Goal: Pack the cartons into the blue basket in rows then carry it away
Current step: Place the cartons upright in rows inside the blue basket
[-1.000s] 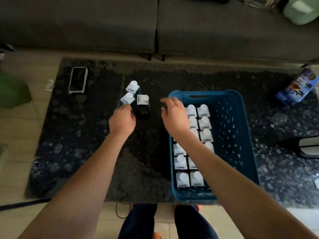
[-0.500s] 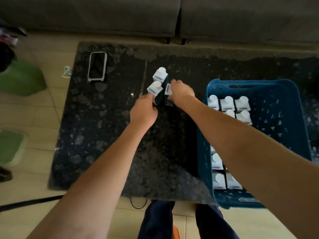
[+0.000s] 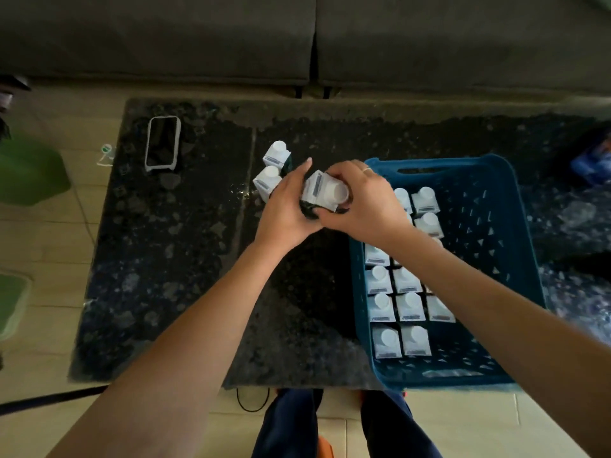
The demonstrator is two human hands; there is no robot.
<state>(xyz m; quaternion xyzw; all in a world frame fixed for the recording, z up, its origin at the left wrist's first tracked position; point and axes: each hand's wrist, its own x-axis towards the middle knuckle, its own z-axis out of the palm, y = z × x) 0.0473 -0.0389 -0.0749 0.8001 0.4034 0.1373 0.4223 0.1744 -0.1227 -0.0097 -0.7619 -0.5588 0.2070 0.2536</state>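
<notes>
A blue basket (image 3: pixel 515 259) stands on the dark stone table, holding several white-capped cartons (image 3: pixel 408 307) in rows along its left side. Just left of the basket's far corner, both hands hold one tilted carton (image 3: pixel 322 190) above the table. My right hand (image 3: pixel 363 203) grips it from the right, fingers curled around its top. My left hand (image 3: pixel 286 206) wraps its left side and bottom. Two more cartons (image 3: pixel 271 175) stand upright on the table just left of my hands.
A phone (image 3: pixel 163 143) in a pale case lies at the table's far left. A grey sofa (image 3: pixel 297 38) runs behind the table. Green objects (image 3: pixel 29 173) sit on the floor at left. A blue packet (image 3: pixel 591 158) lies at the far right edge.
My right hand has lifted one carton from the group of three and brought it toward the basket. My left hand has closed around the same carton.
</notes>
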